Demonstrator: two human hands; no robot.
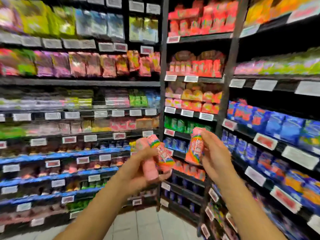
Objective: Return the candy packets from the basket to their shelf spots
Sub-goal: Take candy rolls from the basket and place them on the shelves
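Packets, pink, several bunched together, sit clutched in the left hand, fingers wrapped round their lower halves. To its right, the right hand pinches one packet by its edge. Shelves stand beyond both grips. The loose left bundle could likely slip; blur hides matching shelf labels.

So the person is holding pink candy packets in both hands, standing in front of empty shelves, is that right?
Not quite. The head view shows the left hand and the right hand each holding pink candy packets, but the shelves are not empty: they are packed with colourful packets on every level that shows.
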